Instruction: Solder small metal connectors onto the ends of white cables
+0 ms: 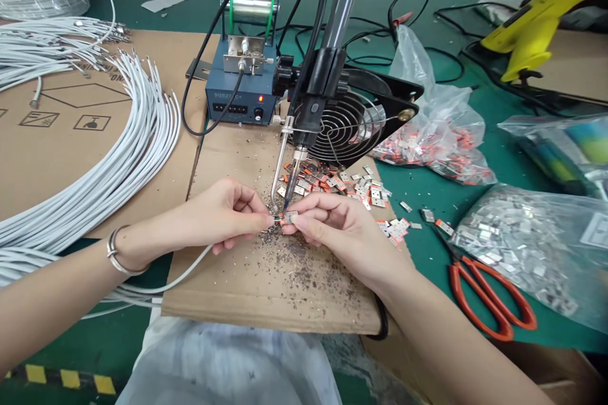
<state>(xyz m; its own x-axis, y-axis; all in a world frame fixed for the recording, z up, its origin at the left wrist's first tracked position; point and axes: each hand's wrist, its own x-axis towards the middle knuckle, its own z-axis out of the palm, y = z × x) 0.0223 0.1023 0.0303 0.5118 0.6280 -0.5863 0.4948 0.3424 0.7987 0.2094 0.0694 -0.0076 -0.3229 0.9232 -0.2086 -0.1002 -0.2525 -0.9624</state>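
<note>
White, round, flexible-looking cable runs up to your left hand, thumb and fingers pinched shut around its end. Your right hand pinches a small, flat, silver-and-orange connector just under the black, pen-shaped soldering iron. Connector probably light, stiff; hold its edges, clear of the tip. Wires likely fragile; grip the jacket. Blue metal box: model code, too blurred to read surely. Brown cardboard sheet: printed symbols, partial lettering.
</note>
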